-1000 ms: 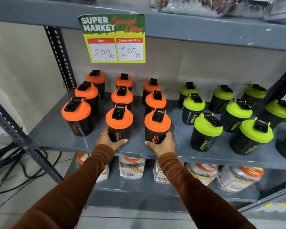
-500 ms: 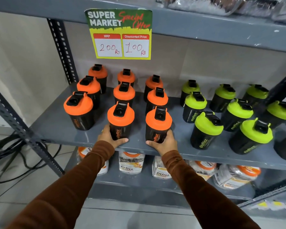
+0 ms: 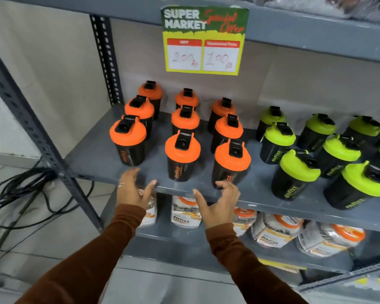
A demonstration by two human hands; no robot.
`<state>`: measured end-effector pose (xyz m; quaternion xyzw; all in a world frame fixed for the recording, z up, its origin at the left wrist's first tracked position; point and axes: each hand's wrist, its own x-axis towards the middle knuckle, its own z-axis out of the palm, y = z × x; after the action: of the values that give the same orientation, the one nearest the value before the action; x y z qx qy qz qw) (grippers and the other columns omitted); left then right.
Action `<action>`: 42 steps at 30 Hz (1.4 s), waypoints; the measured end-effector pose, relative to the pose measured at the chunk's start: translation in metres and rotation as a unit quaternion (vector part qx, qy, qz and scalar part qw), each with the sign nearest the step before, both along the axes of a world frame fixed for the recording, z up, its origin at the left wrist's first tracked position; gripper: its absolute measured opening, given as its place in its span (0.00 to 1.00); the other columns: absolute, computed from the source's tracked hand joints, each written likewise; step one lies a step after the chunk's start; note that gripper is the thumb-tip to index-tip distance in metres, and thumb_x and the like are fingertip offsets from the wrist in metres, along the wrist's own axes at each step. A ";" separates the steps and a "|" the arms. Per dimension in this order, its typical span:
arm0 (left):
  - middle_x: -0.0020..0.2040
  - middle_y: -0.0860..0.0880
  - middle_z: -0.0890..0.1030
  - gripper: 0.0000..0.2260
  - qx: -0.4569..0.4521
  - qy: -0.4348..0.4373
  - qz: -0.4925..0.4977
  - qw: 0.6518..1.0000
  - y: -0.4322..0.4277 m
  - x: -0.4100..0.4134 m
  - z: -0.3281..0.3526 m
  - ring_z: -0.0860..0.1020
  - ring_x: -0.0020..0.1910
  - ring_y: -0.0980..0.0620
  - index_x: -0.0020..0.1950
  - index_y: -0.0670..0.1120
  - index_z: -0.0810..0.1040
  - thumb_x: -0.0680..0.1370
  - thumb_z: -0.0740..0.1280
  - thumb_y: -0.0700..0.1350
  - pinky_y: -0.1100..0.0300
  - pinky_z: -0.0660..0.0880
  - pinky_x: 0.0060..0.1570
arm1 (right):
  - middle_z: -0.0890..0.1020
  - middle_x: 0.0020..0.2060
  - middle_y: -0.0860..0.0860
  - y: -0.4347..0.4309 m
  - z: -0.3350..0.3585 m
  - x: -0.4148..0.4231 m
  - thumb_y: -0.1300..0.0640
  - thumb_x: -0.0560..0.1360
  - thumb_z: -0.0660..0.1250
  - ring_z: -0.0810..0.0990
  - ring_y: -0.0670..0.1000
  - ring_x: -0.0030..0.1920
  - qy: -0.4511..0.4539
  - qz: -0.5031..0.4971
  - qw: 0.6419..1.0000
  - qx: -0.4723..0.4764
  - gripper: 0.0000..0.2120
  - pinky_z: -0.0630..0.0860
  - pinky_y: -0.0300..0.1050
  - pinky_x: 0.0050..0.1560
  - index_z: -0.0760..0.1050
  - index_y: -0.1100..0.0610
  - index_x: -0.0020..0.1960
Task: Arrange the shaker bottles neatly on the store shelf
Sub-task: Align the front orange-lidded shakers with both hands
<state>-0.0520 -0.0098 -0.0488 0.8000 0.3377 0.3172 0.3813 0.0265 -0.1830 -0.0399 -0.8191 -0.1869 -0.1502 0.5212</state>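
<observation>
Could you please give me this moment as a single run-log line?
left hand: open, empty | right hand: open, empty | orange-lid shakers: three columns, upright | green-lid shakers: uneven | shelf

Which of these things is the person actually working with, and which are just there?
Part of the job:
- orange-lidded shaker bottles
- green-lidded shaker bottles
- shelf they stand on
- left hand and right hand, both open, holding nothing

Just there:
- price sign
- packets on the lower shelf
- cables on the floor

Beige wall point(image 3: 53, 73), black floor cables point(image 3: 13, 189)
</observation>
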 end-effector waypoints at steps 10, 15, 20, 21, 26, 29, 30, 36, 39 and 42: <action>0.72 0.45 0.62 0.39 -0.158 0.037 0.013 0.987 0.102 0.014 0.018 0.64 0.68 0.41 0.71 0.46 0.57 0.67 0.75 0.44 0.41 0.68 0.64 | 0.64 0.68 0.61 0.085 0.001 -0.007 0.59 0.61 0.80 0.63 0.58 0.70 0.166 0.032 0.985 0.020 0.45 0.61 0.49 0.71 0.59 0.63 0.71; 0.67 0.41 0.71 0.51 -0.184 0.028 -0.052 0.981 0.110 0.025 0.012 0.70 0.65 0.43 0.69 0.44 0.58 0.53 0.82 0.47 0.43 0.67 0.67 | 0.70 0.67 0.60 0.097 0.006 0.012 0.60 0.58 0.81 0.68 0.58 0.68 0.216 0.018 0.976 0.012 0.48 0.66 0.56 0.70 0.59 0.61 0.70; 0.63 0.42 0.76 0.46 -0.174 0.018 -0.044 0.984 0.123 0.034 -0.011 0.74 0.61 0.42 0.65 0.47 0.65 0.51 0.76 0.60 0.41 0.71 0.63 | 0.74 0.64 0.60 0.098 0.009 0.017 0.63 0.61 0.79 0.73 0.59 0.65 0.246 0.007 0.969 -0.013 0.41 0.69 0.56 0.67 0.62 0.61 0.68; 0.62 0.42 0.77 0.42 -0.161 0.024 -0.042 0.986 0.117 0.029 0.000 0.75 0.61 0.41 0.64 0.47 0.66 0.55 0.77 0.57 0.42 0.71 0.63 | 0.75 0.64 0.60 0.097 0.009 0.017 0.62 0.62 0.79 0.73 0.59 0.64 0.248 0.003 0.969 -0.019 0.39 0.70 0.56 0.67 0.63 0.61 0.67; 0.60 0.42 0.78 0.33 -0.138 0.035 -0.047 0.989 0.104 0.018 0.013 0.76 0.58 0.41 0.62 0.45 0.69 0.62 0.78 0.47 0.44 0.72 0.62 | 0.77 0.62 0.59 0.095 0.012 0.017 0.60 0.63 0.79 0.75 0.59 0.63 0.258 -0.006 0.966 -0.031 0.35 0.71 0.55 0.67 0.65 0.60 0.65; 0.59 0.42 0.78 0.31 -0.130 0.034 -0.046 0.990 0.100 0.011 0.014 0.76 0.58 0.41 0.61 0.44 0.70 0.62 0.78 0.47 0.46 0.72 0.61 | 0.78 0.61 0.58 0.094 0.013 0.017 0.59 0.62 0.79 0.76 0.59 0.61 0.263 -0.007 0.964 -0.034 0.36 0.72 0.55 0.65 0.67 0.60 0.64; 0.59 0.42 0.78 0.31 -0.127 0.034 -0.043 0.990 0.099 0.009 0.014 0.76 0.58 0.41 0.61 0.44 0.70 0.62 0.78 0.47 0.45 0.73 0.61 | 0.79 0.61 0.58 0.094 0.013 0.017 0.58 0.61 0.80 0.77 0.59 0.61 0.267 -0.006 0.963 -0.036 0.35 0.73 0.55 0.65 0.67 0.59 0.64; 0.61 0.42 0.77 0.36 -0.117 0.061 -0.042 0.990 0.099 0.005 0.012 0.74 0.60 0.41 0.63 0.46 0.68 0.60 0.79 0.49 0.43 0.71 0.62 | 0.78 0.61 0.58 0.092 0.017 0.014 0.59 0.62 0.79 0.76 0.59 0.62 0.271 0.006 0.961 -0.045 0.34 0.72 0.55 0.66 0.67 0.59 0.63; 0.62 0.42 0.77 0.35 -0.110 0.079 -0.046 0.990 0.099 0.005 0.011 0.74 0.61 0.40 0.63 0.46 0.68 0.60 0.79 0.49 0.42 0.71 0.63 | 0.77 0.63 0.58 0.090 0.017 0.014 0.59 0.62 0.79 0.75 0.59 0.63 0.266 0.015 0.962 -0.059 0.36 0.71 0.55 0.67 0.66 0.59 0.65; 0.61 0.42 0.77 0.34 -0.114 0.074 -0.044 0.990 0.099 0.007 0.010 0.74 0.61 0.40 0.62 0.46 0.68 0.61 0.79 0.48 0.42 0.71 0.63 | 0.76 0.63 0.58 0.089 0.017 0.014 0.60 0.63 0.78 0.74 0.59 0.64 0.268 0.020 0.961 -0.063 0.35 0.70 0.56 0.67 0.65 0.59 0.65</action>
<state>-0.0454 0.0895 -0.0389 0.7870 0.3632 0.1991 0.4573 0.0404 -0.0941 -0.0230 -0.8566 -0.0651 0.0974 0.5024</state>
